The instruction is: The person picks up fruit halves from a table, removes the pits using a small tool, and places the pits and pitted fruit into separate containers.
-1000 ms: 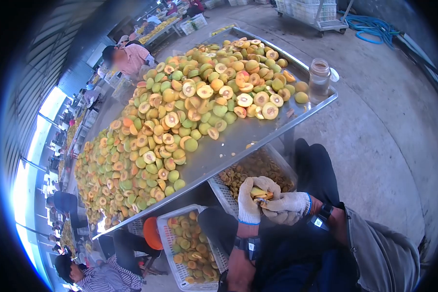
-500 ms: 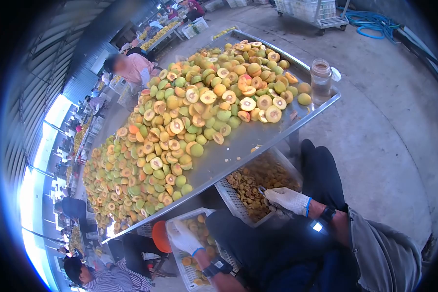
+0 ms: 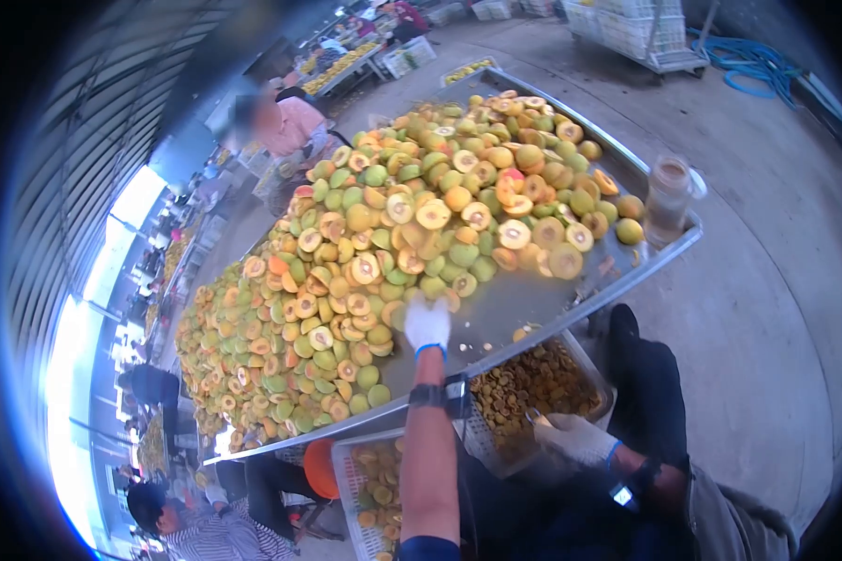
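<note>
Both of my hands wear white knit gloves. My left hand (image 3: 428,324) reaches over the metal tray table (image 3: 524,297) to the near edge of a heap of halved yellow-green peaches (image 3: 346,271); its fingertips are at the fruit and blurred by motion. My right hand (image 3: 575,439) is closed round a small metal loop tool (image 3: 534,415), whose loop sticks out past the fingers. It is held over a white crate (image 3: 604,383) of brown pits and scraps (image 3: 524,388). Another white crate (image 3: 343,467) with peach halves stands left of it, partly hidden by my left forearm.
A clear jar (image 3: 668,201) of liquid stands at the tray's right corner. An orange bucket (image 3: 321,469) is below the near edge. One person in pink (image 3: 295,126) is across the table, another in stripes (image 3: 220,533) at lower left. A crate trolley (image 3: 660,61) and blue hose (image 3: 748,70) lie beyond.
My left hand has gone from above the left crate up and across to the peach heap. My right hand keeps the loop tool over the pit crate. The whole view has shifted slightly.
</note>
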Action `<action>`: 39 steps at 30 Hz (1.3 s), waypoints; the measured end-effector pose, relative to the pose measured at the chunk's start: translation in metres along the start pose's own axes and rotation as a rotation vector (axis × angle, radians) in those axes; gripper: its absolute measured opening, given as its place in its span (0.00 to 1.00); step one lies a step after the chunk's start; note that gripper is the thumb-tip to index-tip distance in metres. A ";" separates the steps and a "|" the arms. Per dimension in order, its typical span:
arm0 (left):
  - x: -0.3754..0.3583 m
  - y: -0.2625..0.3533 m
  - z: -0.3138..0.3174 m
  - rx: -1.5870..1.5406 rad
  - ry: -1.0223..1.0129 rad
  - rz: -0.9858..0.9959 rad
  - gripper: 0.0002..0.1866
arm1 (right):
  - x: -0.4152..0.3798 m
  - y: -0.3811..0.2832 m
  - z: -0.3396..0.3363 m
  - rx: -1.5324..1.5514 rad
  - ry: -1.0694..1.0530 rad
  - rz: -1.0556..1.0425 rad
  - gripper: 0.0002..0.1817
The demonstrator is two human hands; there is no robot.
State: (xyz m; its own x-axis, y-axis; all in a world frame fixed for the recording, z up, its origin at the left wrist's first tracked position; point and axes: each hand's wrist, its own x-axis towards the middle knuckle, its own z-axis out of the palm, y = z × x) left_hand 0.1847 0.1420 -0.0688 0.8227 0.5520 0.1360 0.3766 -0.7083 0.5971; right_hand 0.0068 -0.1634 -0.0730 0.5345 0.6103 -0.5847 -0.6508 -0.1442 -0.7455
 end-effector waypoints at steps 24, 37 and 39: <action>-0.222 0.032 -0.059 -1.877 -0.479 -0.449 0.22 | -0.040 -0.041 0.000 -0.214 0.127 -0.306 0.19; -0.263 0.041 -0.042 -1.765 -0.336 -0.518 0.22 | -0.046 -0.039 0.026 -0.632 0.267 -0.430 0.25; -0.263 0.049 -0.044 -1.686 -0.283 -0.516 0.21 | -0.045 -0.038 0.028 -0.627 0.290 -0.428 0.25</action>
State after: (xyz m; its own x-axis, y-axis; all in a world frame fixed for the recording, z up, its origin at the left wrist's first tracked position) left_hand -0.0321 -0.0188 -0.0406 0.8831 0.3371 -0.3265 -0.0563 0.7668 0.6394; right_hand -0.0080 -0.1640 -0.0094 0.8432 0.4976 -0.2035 0.0190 -0.4058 -0.9138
